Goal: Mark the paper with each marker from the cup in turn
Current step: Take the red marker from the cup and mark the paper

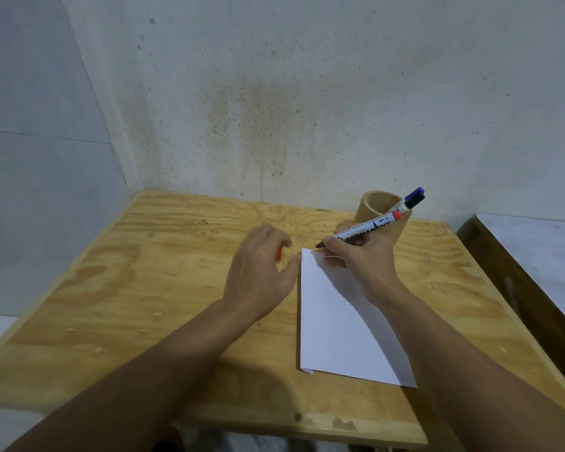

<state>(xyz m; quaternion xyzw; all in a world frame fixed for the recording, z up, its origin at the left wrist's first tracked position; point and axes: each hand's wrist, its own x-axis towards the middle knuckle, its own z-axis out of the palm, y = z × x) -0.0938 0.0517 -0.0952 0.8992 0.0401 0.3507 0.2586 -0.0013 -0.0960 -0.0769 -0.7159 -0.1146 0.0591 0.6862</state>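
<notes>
Right hand (361, 259) grips an uncapped red-banded permanent marker (364, 229) in a writing hold, tip just past the far corner of the folded white paper (336, 324), not clearly touching it. Left hand (258, 269) curls over something red, probably the cap (278, 254); mostly hidden. A blue-capped marker (413, 198) leans in the wooden cup (377, 212) behind the right hand. Step in hand: marking with the red one. Next calls for bringing the tip down onto the sheet.

Dim, flat indoor light; soft shadow falls on the table (177, 288) near its front edge; wide-angle bending at edges; slight overall softness
</notes>
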